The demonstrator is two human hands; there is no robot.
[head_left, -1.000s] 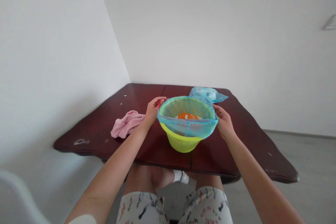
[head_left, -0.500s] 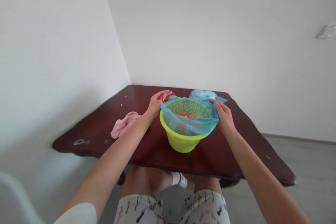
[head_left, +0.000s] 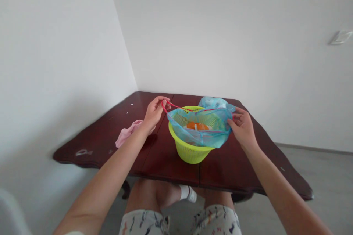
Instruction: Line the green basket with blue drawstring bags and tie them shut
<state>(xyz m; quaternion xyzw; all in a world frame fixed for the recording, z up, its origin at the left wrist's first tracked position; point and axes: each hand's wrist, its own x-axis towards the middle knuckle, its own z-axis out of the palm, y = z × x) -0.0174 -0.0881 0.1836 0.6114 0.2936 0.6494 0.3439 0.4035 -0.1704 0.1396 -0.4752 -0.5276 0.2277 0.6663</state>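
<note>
The blue bag (head_left: 213,138) partly hides an orange item (head_left: 203,127) (kind unclear).

Yellow-green basket (head_left: 192,154), translucent blue bag (head_left: 217,138), red drawstring (head_left: 176,106), pink cloth (head_left: 129,133), dark reddish-brown table (head_left: 165,165).

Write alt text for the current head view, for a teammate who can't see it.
A person's left hand pinches the red drawstring of a translucent blue bag, right hand gripping its opposite side, over a yellow-green basket holding something orange. The dark red table also bears a pink cloth and, behind the basket, another blue bag.
</note>
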